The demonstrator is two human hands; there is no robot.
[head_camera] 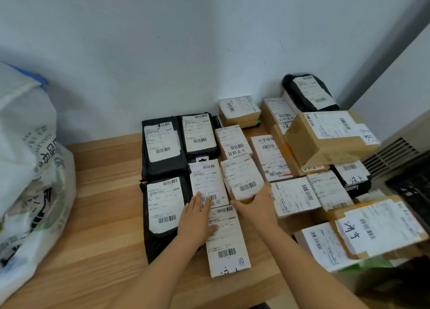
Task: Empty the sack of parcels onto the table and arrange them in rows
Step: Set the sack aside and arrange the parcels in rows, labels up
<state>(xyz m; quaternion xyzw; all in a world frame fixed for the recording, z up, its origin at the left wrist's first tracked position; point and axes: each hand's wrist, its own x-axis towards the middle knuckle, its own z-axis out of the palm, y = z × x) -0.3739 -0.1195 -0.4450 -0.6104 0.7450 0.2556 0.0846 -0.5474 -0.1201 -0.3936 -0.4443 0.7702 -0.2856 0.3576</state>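
Several labelled parcels lie in rows on the wooden table (97,211), black mailers at the left and cardboard boxes at the right. My left hand (197,218) lies flat, fingers straight, across a white-labelled parcel (207,180) and the long white box (229,241) in front of it. My right hand (258,204) grips the near end of a small tilted box (242,176), thumb on its front left, fingers along its right side. The white woven sack (28,169) slumps at the table's left edge.
A large brown box (330,136) is stacked on other boxes at the right. A black bagged parcel (307,92) sits in the back corner against the wall. A black crate (411,192) and a grey vented unit (393,153) stand beyond the right edge.
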